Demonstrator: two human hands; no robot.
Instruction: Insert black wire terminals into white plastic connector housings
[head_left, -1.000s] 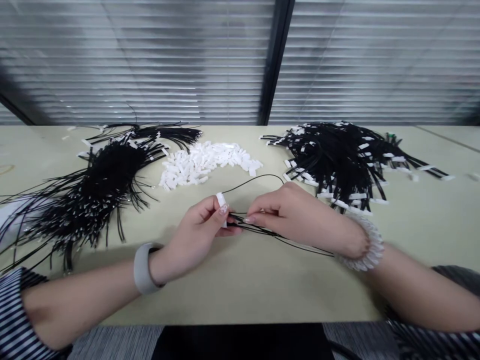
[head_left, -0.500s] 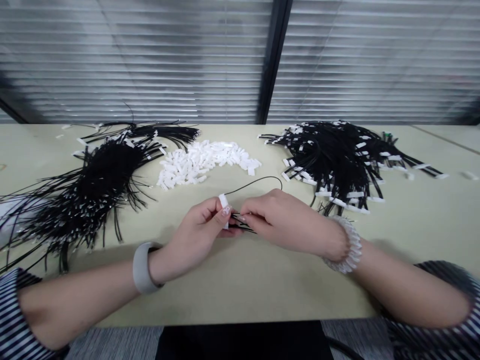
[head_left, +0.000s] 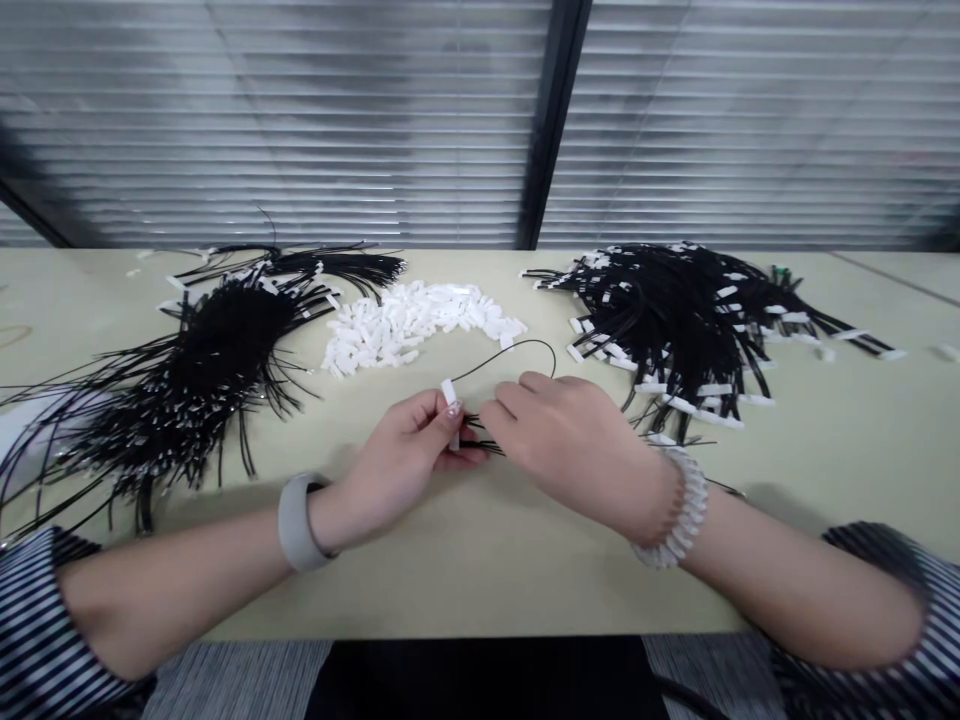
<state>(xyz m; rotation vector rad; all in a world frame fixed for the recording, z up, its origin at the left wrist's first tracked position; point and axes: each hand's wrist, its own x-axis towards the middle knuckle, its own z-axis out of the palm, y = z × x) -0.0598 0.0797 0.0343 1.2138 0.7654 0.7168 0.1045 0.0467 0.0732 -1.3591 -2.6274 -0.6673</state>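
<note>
A person sits at a pale cream tabletop [head_left: 450, 575], seen from above, with both bare hands meeting near the centre of the frame. The left hand [head_left: 401, 440] pinches a small, narrow white plastic connector [head_left: 449, 391] between thumb and fingers, its top end poking up above the thumb. Several thin black wires [head_left: 486, 447] run from the connector toward the right, and one thin black looping wire [head_left: 529, 342] arches up over the gap between the hands. The right hand [head_left: 581, 445] is just beside the left, back upward and fingers curled inward; its fingertips are hidden, so whether they grip a wire cannot be told.

Above the hands, at centre, lies a loose pile of matching white plastic connectors [head_left: 397, 328]. At the left of the frame spreads a large heap of black wires with bare metallic tips [head_left: 225, 345]. At the upper right is another heap, of black wires ending in white connectors [head_left: 675, 310]. The left wrist wears a smooth grey band [head_left: 295, 525], the right a clear coiled bracelet [head_left: 686, 510]. Pale horizontal slatted blinds [head_left: 300, 120] fill the top of the frame.
</note>
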